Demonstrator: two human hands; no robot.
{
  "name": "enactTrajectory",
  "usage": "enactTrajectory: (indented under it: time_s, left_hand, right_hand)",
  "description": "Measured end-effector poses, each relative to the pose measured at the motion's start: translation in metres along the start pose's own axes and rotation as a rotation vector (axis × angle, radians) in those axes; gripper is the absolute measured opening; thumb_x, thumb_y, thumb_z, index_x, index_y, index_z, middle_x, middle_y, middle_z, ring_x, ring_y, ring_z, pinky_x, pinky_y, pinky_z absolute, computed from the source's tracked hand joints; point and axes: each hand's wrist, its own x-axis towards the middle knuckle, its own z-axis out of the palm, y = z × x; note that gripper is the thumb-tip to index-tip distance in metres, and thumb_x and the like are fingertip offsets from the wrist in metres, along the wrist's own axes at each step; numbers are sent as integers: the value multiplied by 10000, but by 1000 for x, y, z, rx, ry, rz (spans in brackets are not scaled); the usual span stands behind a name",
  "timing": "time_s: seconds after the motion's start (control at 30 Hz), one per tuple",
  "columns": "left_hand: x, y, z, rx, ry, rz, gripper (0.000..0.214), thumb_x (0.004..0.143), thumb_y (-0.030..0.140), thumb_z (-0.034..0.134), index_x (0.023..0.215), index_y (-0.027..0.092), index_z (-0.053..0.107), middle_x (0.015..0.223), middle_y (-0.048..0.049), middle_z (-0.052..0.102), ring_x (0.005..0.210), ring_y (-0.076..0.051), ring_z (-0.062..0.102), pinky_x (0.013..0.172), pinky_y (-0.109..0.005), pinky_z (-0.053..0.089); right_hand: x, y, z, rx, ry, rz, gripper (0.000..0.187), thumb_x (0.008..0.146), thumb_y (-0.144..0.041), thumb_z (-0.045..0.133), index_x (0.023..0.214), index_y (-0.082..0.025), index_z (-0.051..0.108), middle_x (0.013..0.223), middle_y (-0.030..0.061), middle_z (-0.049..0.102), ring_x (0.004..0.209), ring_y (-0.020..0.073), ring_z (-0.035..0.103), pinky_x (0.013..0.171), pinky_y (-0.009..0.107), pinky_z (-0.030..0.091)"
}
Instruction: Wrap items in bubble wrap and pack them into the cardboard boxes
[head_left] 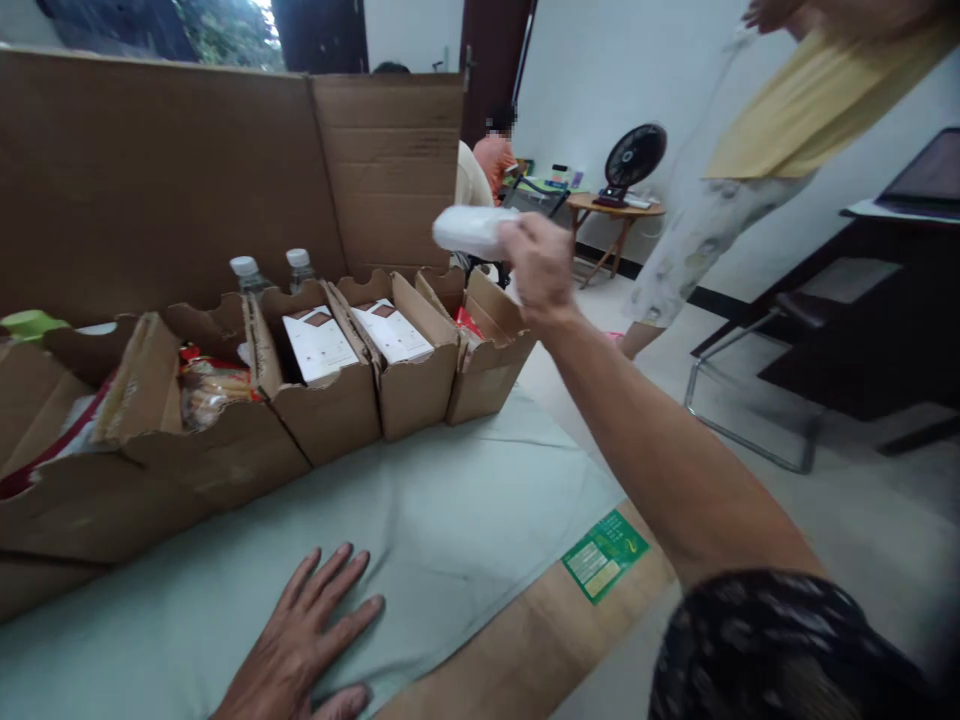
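Note:
Raised above the right end of a row of cardboard boxes, my right hand [540, 262] is closed around a white, rounded oblong object [469, 232]; its exact kind I cannot make out. My left hand [304, 635] lies flat with fingers spread on the pale green cloth [420, 520]. Below the held object stands the end cardboard box [491, 380], with a red packet [470, 322] inside. Two neighbouring boxes each hold a white card-like pack [319, 343] with a brown square printed on it. Farther left, a clear packet of sticks [217, 385] sits in another box.
A tall cardboard panel [165, 170] rises behind the boxes, with two white-capped bottles [298, 265] before it. A green label [605, 555] lies at the table's edge. A person in a yellow top [810, 110] stands at right; a fan [634, 160] stands on a small table.

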Motion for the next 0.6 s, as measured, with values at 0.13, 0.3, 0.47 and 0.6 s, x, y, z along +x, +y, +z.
enactTrajectory:
  time_s: [0.13,0.3,0.47,0.6]
  left_hand:
    - [2,14,-15,-435,113,-361,627,947,595,602,1531,404,474,1629,-58,461,1507,-355,409,1191,-550,401]
    - [14,37,-42,-1264,350,-790,939,808,787,641,1579,309,399,1361,-136,672,1178,-348,662,957,-450,556]
    - [-11,9,-76,-1037,139,-1057,878,782,664,729,1490,192,511,840,-28,679,743,-201,626,684,-287,503]
    - [-42,-23,-79,-525,32,-1054,1031,753,670,668,1597,182,334,883,-11,679,637,-178,592,641,-295,468]
  right_hand:
    - [-119,-19,-26,683,283,-109,200,990,-341,521,980,-242,694,917,20,697,915,197,674,816,343,566]
    - [-254,-66,-5,836,-406,-384,220,1003,-409,573,1073,-282,738,1115,40,780,1008,198,725,912,384,567]
    - [-187,-79,-12,583,-297,-456,241,994,-411,585,1046,-266,769,1163,43,789,1136,220,700,1019,401,503]
    - [-70,-77,-9,30,-386,-336,238,934,-216,570,951,-204,808,975,48,807,928,230,723,839,317,511]
